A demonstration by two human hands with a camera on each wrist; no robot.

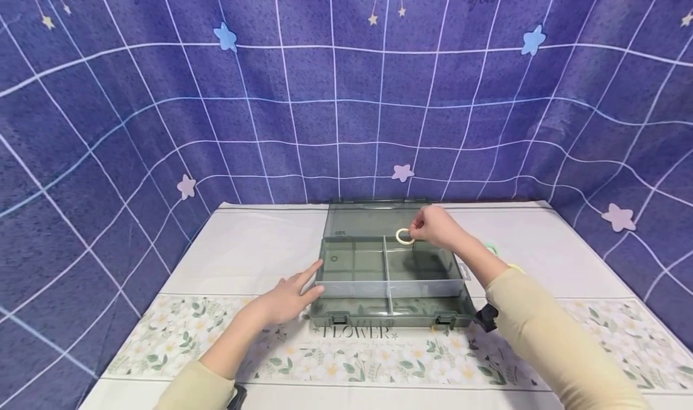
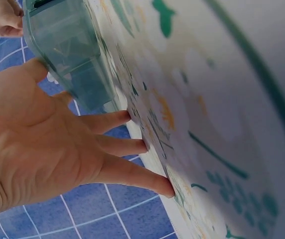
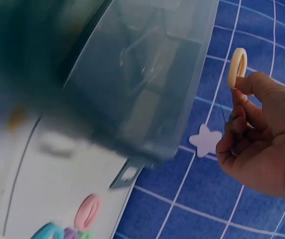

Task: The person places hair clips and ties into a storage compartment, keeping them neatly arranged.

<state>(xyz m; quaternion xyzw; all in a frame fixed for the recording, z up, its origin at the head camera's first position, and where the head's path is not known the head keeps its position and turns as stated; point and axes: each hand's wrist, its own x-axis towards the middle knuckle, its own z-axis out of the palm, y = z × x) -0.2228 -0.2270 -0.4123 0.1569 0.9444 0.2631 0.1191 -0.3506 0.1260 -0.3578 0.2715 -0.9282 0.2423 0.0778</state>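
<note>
Right wrist view: smooth, plain, pale yellow ring (image 3: 233, 68).

1. Below the right hand (image 1: 435, 226), the smoky-green transparent plastic box (image 1: 392, 321) is enterable from above.
2. Below-left of that hand, an upright clear plastic divider (image 1: 386, 260) blocks sideways passage.
3. The box blocks the left hand (image 1: 284, 300) rightward.

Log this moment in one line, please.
right hand: pinches cream ring above open box | left hand: touches box's left side | other rings: right of box
</note>
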